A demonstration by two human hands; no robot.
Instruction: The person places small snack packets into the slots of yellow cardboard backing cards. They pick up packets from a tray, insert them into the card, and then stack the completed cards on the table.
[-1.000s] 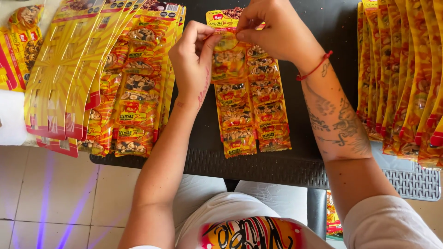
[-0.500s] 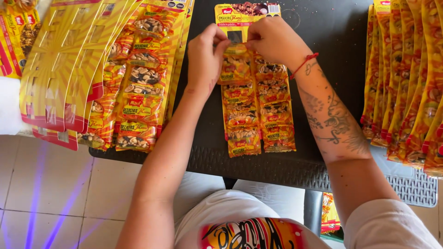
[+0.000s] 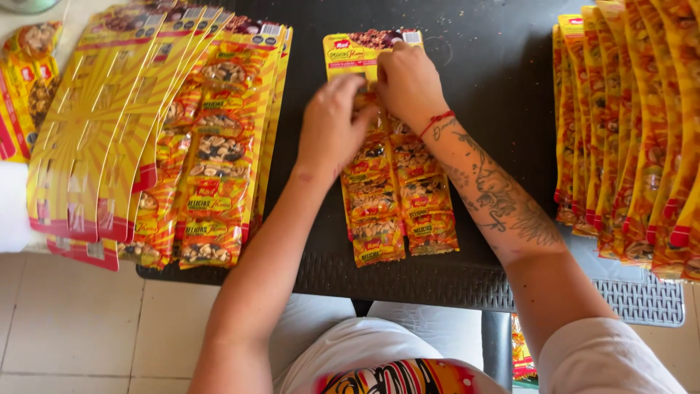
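Note:
A yellow display card lies on the black table with two columns of small snack packets hanging down it. My left hand and my right hand meet at the top of the packet columns, just under the card's header. Both have their fingers pinched on the uppermost packet, which they mostly hide. A red string is tied round my right wrist, and that forearm is tattooed.
A fanned pile of filled yellow cards covers the table's left part, with more packets at the far left. Another overlapping row of filled cards lies along the right side. A grey grid mat sticks out at the lower right.
Both hands have slid down from the card's top edge to the first row of packets. The view has shifted, so the card sits lower in the picture.

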